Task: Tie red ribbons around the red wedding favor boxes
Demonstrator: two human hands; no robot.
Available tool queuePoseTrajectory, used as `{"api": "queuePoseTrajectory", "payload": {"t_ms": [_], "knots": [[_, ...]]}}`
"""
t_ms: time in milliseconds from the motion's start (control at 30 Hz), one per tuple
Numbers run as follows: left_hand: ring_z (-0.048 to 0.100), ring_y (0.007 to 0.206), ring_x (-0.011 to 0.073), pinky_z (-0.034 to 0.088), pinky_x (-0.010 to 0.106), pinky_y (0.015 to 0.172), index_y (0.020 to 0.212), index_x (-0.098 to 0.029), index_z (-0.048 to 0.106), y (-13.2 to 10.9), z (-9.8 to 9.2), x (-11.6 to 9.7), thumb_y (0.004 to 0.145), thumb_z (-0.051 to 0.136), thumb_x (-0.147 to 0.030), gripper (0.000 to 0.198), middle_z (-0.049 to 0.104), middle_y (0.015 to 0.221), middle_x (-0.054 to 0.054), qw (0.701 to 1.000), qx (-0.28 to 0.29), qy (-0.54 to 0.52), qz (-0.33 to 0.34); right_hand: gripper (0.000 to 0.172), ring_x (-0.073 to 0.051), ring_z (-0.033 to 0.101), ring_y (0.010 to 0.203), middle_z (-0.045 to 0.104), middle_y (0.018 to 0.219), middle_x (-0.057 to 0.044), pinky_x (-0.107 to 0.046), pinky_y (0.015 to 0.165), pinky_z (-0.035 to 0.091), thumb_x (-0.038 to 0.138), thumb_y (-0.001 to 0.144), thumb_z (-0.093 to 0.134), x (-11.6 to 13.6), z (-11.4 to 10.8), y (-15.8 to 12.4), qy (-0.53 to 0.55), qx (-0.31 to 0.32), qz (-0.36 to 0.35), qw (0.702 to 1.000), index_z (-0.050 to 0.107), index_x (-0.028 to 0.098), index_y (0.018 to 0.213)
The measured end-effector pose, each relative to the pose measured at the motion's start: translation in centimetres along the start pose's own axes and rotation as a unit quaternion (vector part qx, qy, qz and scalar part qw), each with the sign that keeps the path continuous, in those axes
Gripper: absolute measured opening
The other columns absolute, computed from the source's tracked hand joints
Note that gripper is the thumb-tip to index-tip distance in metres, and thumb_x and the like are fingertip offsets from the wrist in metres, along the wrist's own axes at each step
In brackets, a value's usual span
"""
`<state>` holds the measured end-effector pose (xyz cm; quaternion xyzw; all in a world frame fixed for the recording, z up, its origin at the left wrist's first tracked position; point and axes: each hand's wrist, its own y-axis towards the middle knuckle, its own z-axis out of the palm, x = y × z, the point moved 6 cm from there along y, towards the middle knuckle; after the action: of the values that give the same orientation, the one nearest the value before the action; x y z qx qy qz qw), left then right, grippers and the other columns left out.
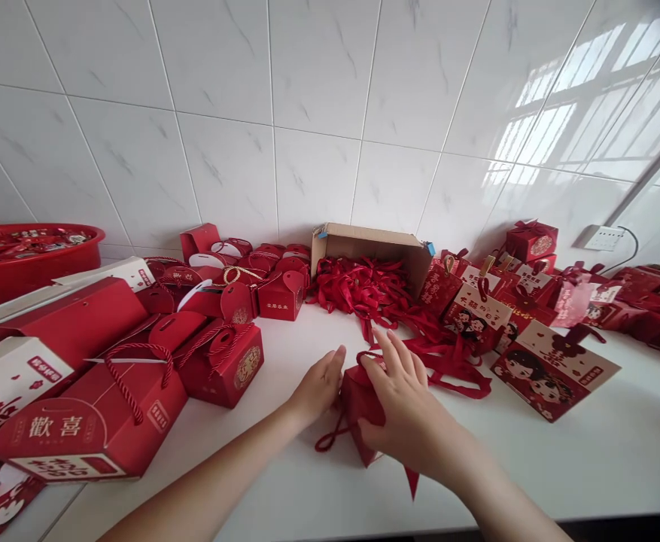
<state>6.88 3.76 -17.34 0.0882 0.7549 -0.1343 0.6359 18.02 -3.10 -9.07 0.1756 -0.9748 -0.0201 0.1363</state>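
Soft, fairly even daylight gives a moderately bright view, a little grey across the tiled wall (318,177). A barred window's reflection (544,128) glares off the glossy tiles at upper right. Shadows on the white surface (589,452) are faint. Wide-angle distortion fans the tile lines and stretches the outer edges; the upper right corner darkens to blue.

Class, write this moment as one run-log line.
left hand: beside small red box | right hand: over same box | red ribbons: in and before cardboard carton
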Motion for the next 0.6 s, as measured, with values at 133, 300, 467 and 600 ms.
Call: {"api": "queuePoseTrajectory", "payload": {"t_ms": [133,300,467,600], "knots": [[0.046,0.041,0.0131,0.037,0.025,0.039,0.067,-0.022,0.034,0.1,-0.1,-0.3,0.081,0.025,-0.076,0.057,0.036,0.052,-0.007,0.999,0.019,-0.007,-0.038,0.078,-0.037,0.003,0.146,0.011,0.158,-0.018,-0.056,0.113,0.022,0.026,0.065,0.067,-0.3,1.0,-0.2,-0.009,0.072,-0.060,0.996,0.043,0.011,0.137],[0.043,0.035,0.0116,0.032,0.024,0.036,0.063,-0.022,0.032,-0.1,-0.1,-0.9,0.077,0.028,-0.079,0.059,0.037,0.049,-0.007,0.997,0.045,-0.018,-0.058,0.055,-0.037,0.025,0.139,0.036,0.149,-0.015,-0.056,0.110,0.024,0.022,0.072,0.061,-0.4,0.5,0.1,-0.018,-0.062,-0.026,0.998,0.055,0.015,0.126],[0.043,0.037,0.0109,0.031,0.023,0.039,0.063,-0.021,0.033,0.5,-0.3,-0.5,0.080,0.023,-0.076,0.058,0.040,0.048,-0.006,0.996,0.052,-0.033,-0.058,0.020,-0.032,0.048,0.119,0.055,0.130,-0.011,-0.052,0.100,0.036,0.033,0.084,0.055,-1.3,-0.8,0.1,0.079,-0.226,0.009,0.971,0.064,0.020,0.097],[0.050,0.038,0.0123,0.029,0.023,0.041,0.065,-0.020,0.038,1.0,-0.7,0.1,0.081,0.021,-0.075,0.059,0.044,0.050,-0.005,0.997,0.048,-0.029,-0.052,0.012,-0.031,0.053,0.113,0.060,0.121,-0.010,-0.051,0.096,0.038,0.031,0.082,0.055,-3.4,-3.3,-0.7,0.111,-0.334,0.035,0.935,0.063,0.022,0.080]]}}
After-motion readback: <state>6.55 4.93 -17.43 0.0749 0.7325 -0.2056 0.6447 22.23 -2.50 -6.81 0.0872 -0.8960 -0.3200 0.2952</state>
